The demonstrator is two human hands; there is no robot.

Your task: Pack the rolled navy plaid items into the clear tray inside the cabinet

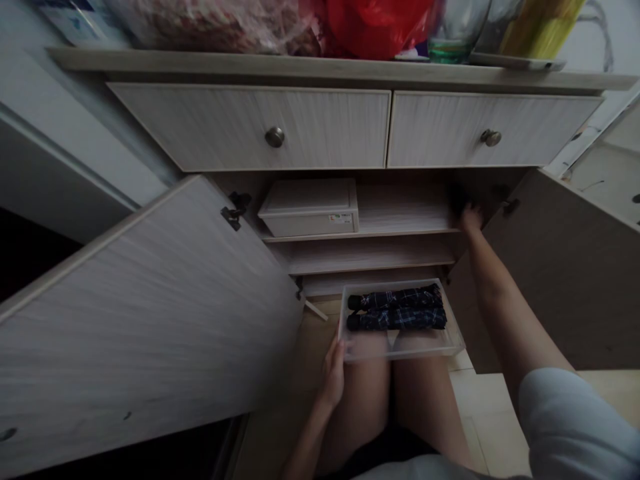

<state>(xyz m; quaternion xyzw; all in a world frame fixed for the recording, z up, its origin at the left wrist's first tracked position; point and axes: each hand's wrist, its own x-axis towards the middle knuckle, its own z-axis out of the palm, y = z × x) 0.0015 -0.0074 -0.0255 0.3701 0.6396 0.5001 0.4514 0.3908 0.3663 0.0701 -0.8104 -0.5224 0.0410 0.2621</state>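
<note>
Fingers [341,348] of left hand [334,377] clasp tray [455,345] corner (umbrellas [397,309] lie left-to-right); right hand [471,217] grip unclear.

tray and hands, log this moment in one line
left hand holds tray | two umbrellas in tray | right hand at top shelf | box on top shelf

Left hand [334,373] curled low; right hand [471,217] stretched forward.

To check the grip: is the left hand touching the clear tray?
Touching. The head view shows the left hand gripping the clear tray at its near-left corner.
</note>
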